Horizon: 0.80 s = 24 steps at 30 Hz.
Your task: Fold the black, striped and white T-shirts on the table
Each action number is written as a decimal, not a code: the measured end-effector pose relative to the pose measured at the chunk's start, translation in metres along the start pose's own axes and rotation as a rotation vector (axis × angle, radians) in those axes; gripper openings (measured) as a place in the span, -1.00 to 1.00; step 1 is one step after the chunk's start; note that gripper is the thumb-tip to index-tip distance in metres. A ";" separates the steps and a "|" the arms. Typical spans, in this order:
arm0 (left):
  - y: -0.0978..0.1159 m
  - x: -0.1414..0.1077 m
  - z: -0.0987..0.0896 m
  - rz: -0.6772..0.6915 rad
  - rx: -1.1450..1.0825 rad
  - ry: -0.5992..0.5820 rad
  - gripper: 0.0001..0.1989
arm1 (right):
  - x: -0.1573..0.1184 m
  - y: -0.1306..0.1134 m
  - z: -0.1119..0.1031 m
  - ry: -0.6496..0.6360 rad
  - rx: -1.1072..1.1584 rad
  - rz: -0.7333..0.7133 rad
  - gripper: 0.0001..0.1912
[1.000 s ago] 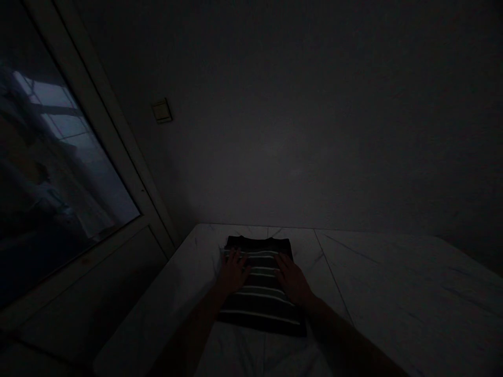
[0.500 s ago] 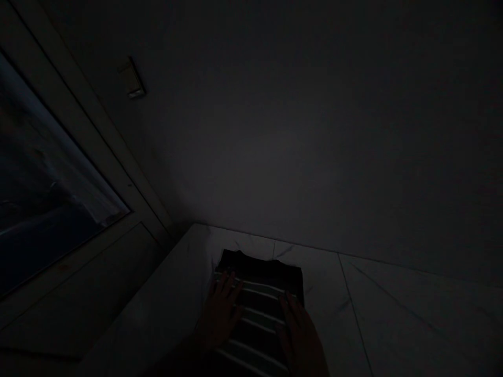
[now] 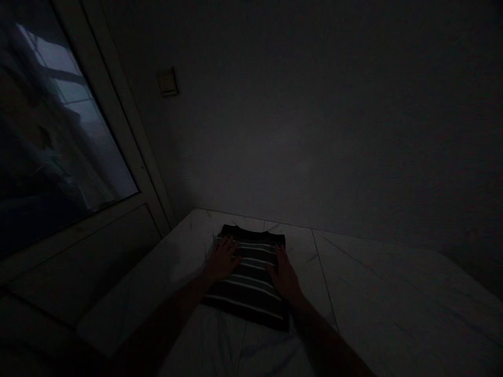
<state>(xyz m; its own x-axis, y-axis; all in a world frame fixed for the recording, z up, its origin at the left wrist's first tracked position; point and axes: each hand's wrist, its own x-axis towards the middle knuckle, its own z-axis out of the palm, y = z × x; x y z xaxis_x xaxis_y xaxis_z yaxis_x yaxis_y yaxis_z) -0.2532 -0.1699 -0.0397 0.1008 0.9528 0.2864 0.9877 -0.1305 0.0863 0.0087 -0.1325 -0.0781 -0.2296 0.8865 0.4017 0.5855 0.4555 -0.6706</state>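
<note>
A dark striped shirt (image 3: 253, 272), folded into a rough rectangle with pale stripes across it, lies flat on a white marbled surface (image 3: 188, 246). Its black neckline edge points toward the wall. My left hand (image 3: 222, 259) rests on the shirt's left side, fingers spread and laid flat. On the right side, my right hand (image 3: 283, 272) lies along the shirt's edge with its fingers stretched out and thumb apart. The picture is very dark, so fine detail of the cloth is lost.
A plain wall (image 3: 294, 131) rises behind the marbled surface. On it is a switch plate (image 3: 167, 82), upper left. A framed door (image 3: 151, 178) with a glass pane (image 3: 78, 104) stands at the left, close to the surface's left edge.
The view has shifted, so more of the shirt, my forearms and the surface show. Both hands stay flat on the shirt, in nearly the same places on it.
</note>
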 end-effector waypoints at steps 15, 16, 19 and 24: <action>-0.033 0.019 -0.002 -0.617 -0.272 0.166 -0.71 | 0.040 0.010 -0.003 0.118 0.309 0.381 -0.34; -0.032 0.019 -0.003 -0.603 -0.284 0.181 -0.72 | 0.042 0.009 -0.002 0.127 0.287 0.394 -0.35; -0.032 0.017 -0.004 -0.587 -0.316 0.225 -0.75 | 0.044 0.004 0.002 0.159 0.223 0.414 -0.37; -0.030 0.012 -0.008 -0.558 -0.376 0.286 -0.80 | 0.037 0.000 0.003 0.234 0.171 0.403 -0.44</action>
<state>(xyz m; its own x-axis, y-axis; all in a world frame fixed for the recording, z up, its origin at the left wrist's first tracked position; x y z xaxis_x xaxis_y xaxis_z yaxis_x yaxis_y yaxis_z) -0.2830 -0.1569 -0.0310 -0.4915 0.8028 0.3375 0.7698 0.2193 0.5994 -0.0022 -0.0998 -0.0648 0.1810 0.9619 0.2051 0.4512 0.1041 -0.8863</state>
